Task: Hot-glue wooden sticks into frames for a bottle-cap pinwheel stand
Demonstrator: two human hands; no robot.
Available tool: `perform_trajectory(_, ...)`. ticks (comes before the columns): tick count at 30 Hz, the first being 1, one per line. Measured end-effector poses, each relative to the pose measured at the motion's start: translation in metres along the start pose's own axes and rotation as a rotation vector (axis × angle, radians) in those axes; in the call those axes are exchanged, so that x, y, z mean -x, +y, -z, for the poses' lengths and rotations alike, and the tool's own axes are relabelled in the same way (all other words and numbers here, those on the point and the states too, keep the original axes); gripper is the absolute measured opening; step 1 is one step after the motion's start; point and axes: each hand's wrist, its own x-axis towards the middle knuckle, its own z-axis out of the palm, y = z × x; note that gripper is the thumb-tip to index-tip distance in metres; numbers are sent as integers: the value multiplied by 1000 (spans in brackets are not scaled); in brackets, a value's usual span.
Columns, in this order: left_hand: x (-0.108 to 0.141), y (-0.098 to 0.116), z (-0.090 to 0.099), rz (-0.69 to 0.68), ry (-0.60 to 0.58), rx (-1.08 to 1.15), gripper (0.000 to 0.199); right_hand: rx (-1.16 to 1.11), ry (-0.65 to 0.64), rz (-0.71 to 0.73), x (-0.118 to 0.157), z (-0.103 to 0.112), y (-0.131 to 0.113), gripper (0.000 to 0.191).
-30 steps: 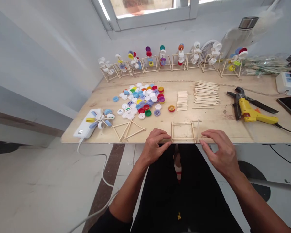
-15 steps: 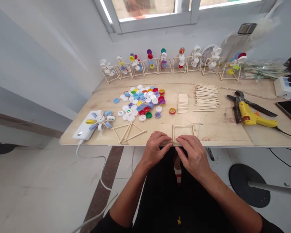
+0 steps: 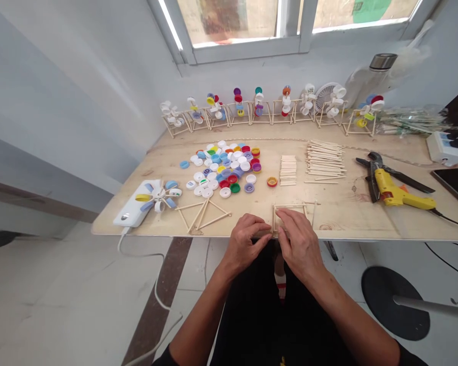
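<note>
At the table's front edge lies a square frame of thin wooden sticks [image 3: 290,206], flat on the wood. My left hand [image 3: 248,238] has its thumb and fingertips closed on the frame's near left corner. My right hand [image 3: 298,240] arches over the near side, with fingers and thumb closed on the stick there; the fingers partly hide the frame. To the left lie two joined stick triangles [image 3: 206,216]. Behind my hands are a small pile of short sticks [image 3: 288,171], a pile of longer sticks [image 3: 325,160] and a heap of coloured bottle caps [image 3: 225,165].
A yellow glue gun [image 3: 400,192] and black-handled cutters [image 3: 374,173] lie on the right, near a phone [image 3: 456,179] and a white power strip [image 3: 446,150]. A cap wheel [image 3: 159,195] rests on a white power bank [image 3: 132,216]. Several stick stands with cap wheels [image 3: 258,109] line the wall.
The camera view has tilted up slightly, so the table sits lower in the picture. My right hand's fingers have shifted a little to the left along the stick frame.
</note>
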Motion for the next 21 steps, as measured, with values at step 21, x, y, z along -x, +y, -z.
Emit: perform_trajectory(21, -3, 6, 0, 32, 23, 1, 9, 252, -140, 37, -18, -19, 12, 40)
